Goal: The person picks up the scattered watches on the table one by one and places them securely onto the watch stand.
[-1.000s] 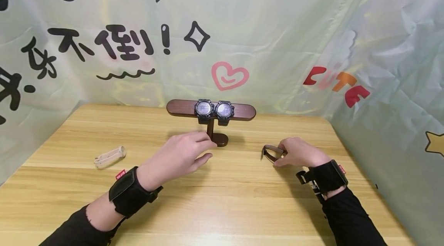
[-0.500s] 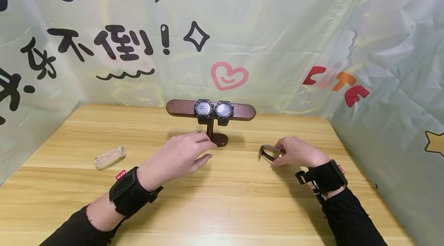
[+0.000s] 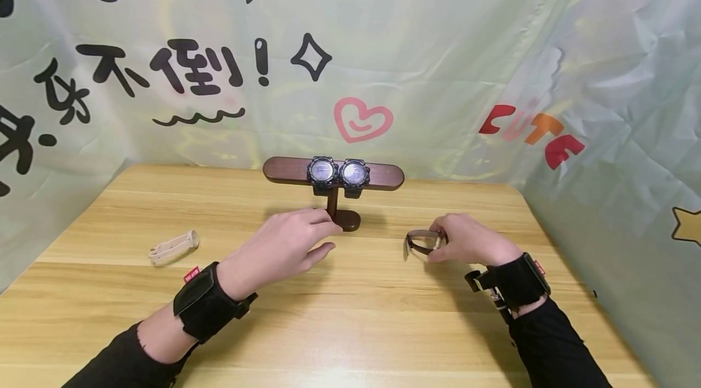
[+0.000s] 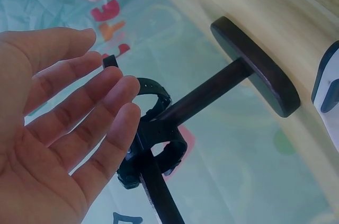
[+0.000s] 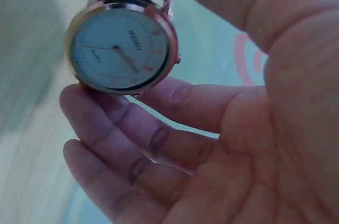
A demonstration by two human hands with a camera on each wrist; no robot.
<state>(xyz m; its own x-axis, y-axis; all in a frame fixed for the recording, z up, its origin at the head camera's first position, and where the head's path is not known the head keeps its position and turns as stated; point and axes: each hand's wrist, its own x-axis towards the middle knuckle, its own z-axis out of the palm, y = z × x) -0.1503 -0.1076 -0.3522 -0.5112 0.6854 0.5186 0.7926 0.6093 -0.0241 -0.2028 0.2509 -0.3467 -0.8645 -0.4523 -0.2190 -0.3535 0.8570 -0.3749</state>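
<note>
My right hand (image 3: 465, 238) pinches a wristwatch (image 5: 122, 48) between thumb and fingers, low over the right part of the table. Its round white face and rose-gold case show in the right wrist view. In the head view the dark strap (image 3: 420, 242) forms a loop that points left. My left hand (image 3: 287, 244) is held in front of the watch stand with relaxed fingers and nothing in them. The dark wooden stand (image 3: 282, 170) carries two black digital watches, a left one (image 3: 322, 171) and a right one (image 3: 353, 174), side by side at the middle of its bar.
A pale pink watch (image 3: 174, 248) lies on the left of the wooden table (image 3: 350, 315). Behind the table and along its right side hangs a printed cloth (image 3: 438, 59). Both wrists wear black bands, the left band (image 3: 205, 303) beneath my left hand.
My right hand has shifted slightly left with the wristwatch, and the strap loop has turned a little. The left hand and the stand have stayed where they were.
</note>
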